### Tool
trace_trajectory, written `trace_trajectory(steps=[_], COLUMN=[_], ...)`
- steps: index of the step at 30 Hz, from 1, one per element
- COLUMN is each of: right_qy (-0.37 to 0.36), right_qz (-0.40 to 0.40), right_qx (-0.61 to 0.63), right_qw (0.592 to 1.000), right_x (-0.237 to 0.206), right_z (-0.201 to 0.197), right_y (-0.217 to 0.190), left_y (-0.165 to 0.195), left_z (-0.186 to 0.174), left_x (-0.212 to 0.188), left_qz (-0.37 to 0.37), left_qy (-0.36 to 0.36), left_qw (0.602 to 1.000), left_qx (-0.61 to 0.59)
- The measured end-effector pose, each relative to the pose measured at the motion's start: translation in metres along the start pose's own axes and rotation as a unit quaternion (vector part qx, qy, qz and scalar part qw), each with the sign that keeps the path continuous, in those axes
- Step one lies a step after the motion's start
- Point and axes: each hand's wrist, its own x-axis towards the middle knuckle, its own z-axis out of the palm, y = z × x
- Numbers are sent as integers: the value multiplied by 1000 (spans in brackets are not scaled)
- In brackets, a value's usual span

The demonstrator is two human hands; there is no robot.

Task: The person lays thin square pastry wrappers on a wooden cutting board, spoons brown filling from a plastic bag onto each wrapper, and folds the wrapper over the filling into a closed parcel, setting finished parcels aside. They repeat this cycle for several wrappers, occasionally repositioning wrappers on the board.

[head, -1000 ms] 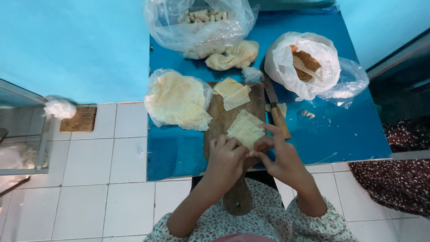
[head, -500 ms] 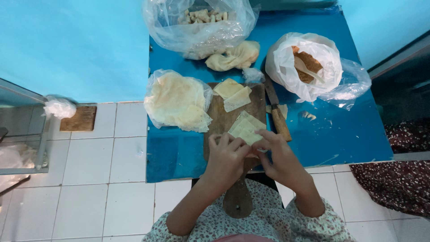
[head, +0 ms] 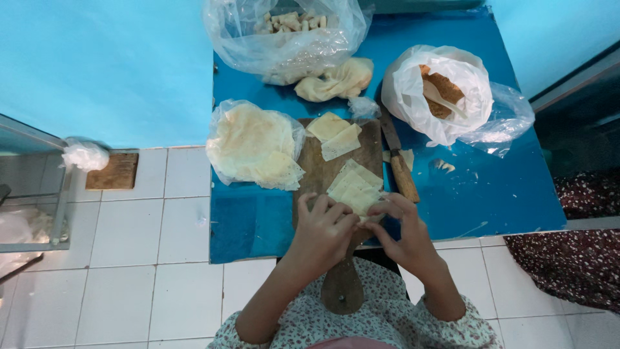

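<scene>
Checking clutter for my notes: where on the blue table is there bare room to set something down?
Bare: table right of the knife, below the white bag; also the near-left corner beside the board. Crowded: back edge and around both hands, left hand, right hand.

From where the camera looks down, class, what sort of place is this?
Probably a home kitchen corner for food preparation: a blue table on white floor tiles, a wooden cutting board with pastry sheets, and a knife.
</scene>
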Motion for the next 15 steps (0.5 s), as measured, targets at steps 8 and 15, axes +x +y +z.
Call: trace_trajectory(steps=[8, 15], right_qy=[-27, -88], right_qz=[-49, 41], right_qx=[-30, -30], right_qw=[998, 995], right_x=[9, 35], right_z=[-3, -17], right_y=[-3, -20], left_y=[3, 7], left_z=[1, 2], left_x=[-1, 7], left_qz=[-32, -62], left_qy=[22, 12], left_qw=[999, 998], left_qx=[-18, 27])
